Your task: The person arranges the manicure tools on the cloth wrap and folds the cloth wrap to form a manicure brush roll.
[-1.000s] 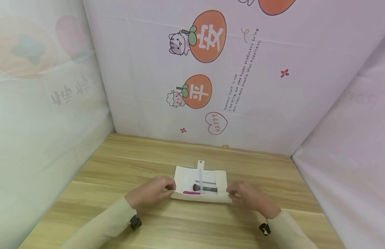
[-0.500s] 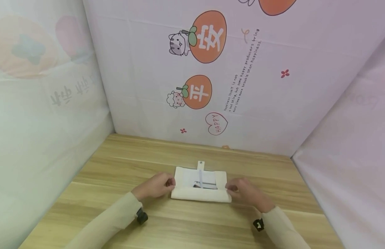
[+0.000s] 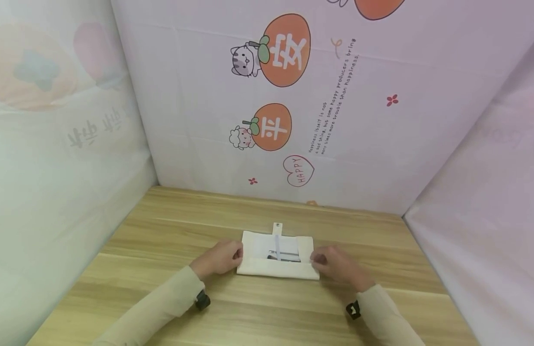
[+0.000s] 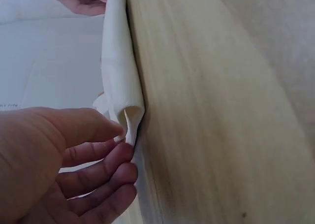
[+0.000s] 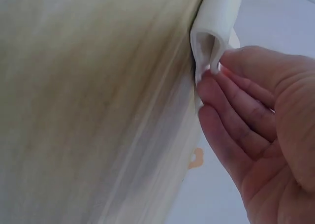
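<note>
A cream fabric makeup brush roll (image 3: 277, 269) lies on the wooden table, its near edge folded over toward the back. My left hand (image 3: 219, 259) pinches the left end of this fold between thumb and fingers. At the other end, my right hand (image 3: 336, 263) pinches the fold the same way. Both wrist views show the flap curled into a rounded loop (image 4: 120, 76) at the fingertips. Inside the roll, a thin makeup brush (image 3: 286, 253) and part of a dark-headed brush (image 3: 272, 257) show; the flap hides whatever lies lower. A snap tab (image 3: 277, 229) sticks out at the back.
The wooden table (image 3: 185, 226) extends around the roll on all sides. White printed cloth (image 3: 198, 96) hangs at the back, with further cloth walls at left (image 3: 77, 168) and right (image 3: 487, 216). A black strap (image 3: 202, 300) sits at my left wrist.
The near flap has been folded further back over the roll, covering a pink item that showed earlier and part of the dark brush. Both hands have moved slightly away from me with it.
</note>
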Available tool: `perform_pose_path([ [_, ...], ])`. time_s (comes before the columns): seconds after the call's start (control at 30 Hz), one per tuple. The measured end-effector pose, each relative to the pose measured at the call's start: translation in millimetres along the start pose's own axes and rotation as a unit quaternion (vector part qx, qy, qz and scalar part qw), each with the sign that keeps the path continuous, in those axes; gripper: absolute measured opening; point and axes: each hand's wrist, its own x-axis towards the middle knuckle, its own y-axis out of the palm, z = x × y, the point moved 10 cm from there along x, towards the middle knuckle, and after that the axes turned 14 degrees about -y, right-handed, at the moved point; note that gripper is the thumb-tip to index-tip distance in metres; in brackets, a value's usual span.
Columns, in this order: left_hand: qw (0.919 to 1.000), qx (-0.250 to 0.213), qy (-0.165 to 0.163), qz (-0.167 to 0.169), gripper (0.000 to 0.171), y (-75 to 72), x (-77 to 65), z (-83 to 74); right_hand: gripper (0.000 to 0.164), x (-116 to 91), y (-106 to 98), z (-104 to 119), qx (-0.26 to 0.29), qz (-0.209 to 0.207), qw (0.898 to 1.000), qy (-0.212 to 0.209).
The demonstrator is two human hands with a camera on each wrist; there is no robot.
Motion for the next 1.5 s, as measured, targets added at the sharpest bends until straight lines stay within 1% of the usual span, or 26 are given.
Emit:
perform_pose_path([
  [0.07, 0.9994, 0.015, 0.024, -0.02, 0.012, -1.3, -1.8, -6.0, 0.007, 0.8, -1.2, 3.2, -0.009, -0.008, 1.0, -0.005],
  [0.13, 0.9975, 0.034, 0.048, -0.039, 0.012, -2.1, -3.8, -12.2, 0.008, 2.2, -3.5, 9.3, -0.028, -0.018, 0.999, -0.021],
  [0.2, 0.9945, 0.052, 0.073, -0.054, 0.012, -2.7, -6.6, -19.4, 0.01, 3.4, -4.9, 16.4, -0.062, -0.023, 0.997, -0.041],
  [0.23, 0.9932, 0.061, 0.081, -0.056, 0.011, -2.2, -8.0, -22.1, 0.013, 3.9, -5.1, 20.7, -0.081, -0.024, 0.995, -0.054],
  [0.27, 0.9925, 0.07, 0.084, -0.055, 0.01, -1.6, -9.5, -24.2, 0.016, 4.2, -5.3, 25.1, -0.099, -0.027, 0.992, -0.067],
  [0.33, 0.9911, 0.098, 0.079, -0.043, 0.009, 1.4, -12.6, -26.2, 0.019, 4.1, -4.4, 33.8, -0.133, -0.025, 0.987, -0.09],
  [0.37, 0.9902, 0.112, 0.075, -0.035, 0.011, 3.0, -14.5, -26.8, 0.021, 3.7, -3.4, 37.0, -0.148, -0.022, 0.984, -0.095],
  [0.43, 0.9874, 0.142, 0.067, -0.02, 0.02, 5.5, -18.6, -27.1, 0.018, 2.3, -1.2, 42.8, -0.172, -0.011, 0.98, -0.102],
  [0.5, 0.984, 0.165, 0.067, -0.012, 0.03, 6.8, -22.1, -27.6, 0.018, 0.9, 1.7, 45.9, -0.186, 0.009, 0.978, -0.097],
  [0.6, 0.9808, 0.178, 0.078, -0.014, 0.032, 5.3, -25.4, -29.8, 0.022, -1.6, 4.5, 49.8, -0.198, 0.033, 0.975, -0.094],
  [0.73, 0.9792, 0.18, 0.093, -0.016, 0.03, 4.3, -27.1, -31.3, 0.025, -3.3, 5.7, 52.9, -0.2, 0.044, 0.973, -0.106],
  [0.9, 0.9783, 0.18, 0.102, -0.004, 0.027, 5.2, -26.4, -30.2, 0.019, -2.8, 5.5, 45.3, -0.16, 0.057, 0.98, -0.107],
  [0.97, 0.9796, 0.175, 0.099, 0.006, 0.028, 5.2, -24.8, -28.4, 0.017, -0.9, 3.1, 43.7, -0.134, 0.062, 0.982, -0.115],
  [1.03, 0.9808, 0.169, 0.095, 0.018, 0.03, 4.8, -23.6, -26.3, 0.015, 1.3, -0.5, 43.7, -0.12, 0.063, 0.983, -0.127],
  [1.13, 0.9849, 0.145, 0.088, 0.035, 0.03, 4.1, -21.4, -23.1, 0.014, 4.1, -6.1, 43.3, -0.107, 0.06, 0.981, -0.151],
  [1.2, 0.9871, 0.127, 0.087, 0.044, 0.026, 4.4, -19.3, -21.0, 0.012, 5.4, -8.5, 38.9, -0.097, 0.061, 0.982, -0.15],
  [1.27, 0.9889, 0.109, 0.089, 0.049, 0.021, 4.4, -16.5, -18.8, 0.008, 6.6, -11.0, 32.5, -0.075, 0.067, 0.986, -0.136],
  [1.3, 0.9895, 0.101, 0.09, 0.052, 0.02, 4.3, -14.9, -17.8, 0.007, 7.0, -12.3, 27.9, -0.061, 0.071, 0.988, -0.121],
  [1.37, 0.99, 0.088, 0.096, 0.055, 0.017, 3.3, -12.2, -16.2, 0.011, 7.6, -14.8, 18.1, -0.029, 0.079, 0.993, -0.084],
  [1.43, 0.9909, 0.074, 0.095, 0.06, 0.016, 1.3, -9.5, -13.0, 0.013, 9.1, -17.3, 8.8, 0.007, 0.083, 0.995, -0.054],
  [1.5, 0.9927, 0.052, 0.085, 0.068, 0.016, -1.1, -6.3, -8.1, 0.013, 11.5, -19.3, -1.6, 0.039, 0.084, 0.995, -0.029],
])
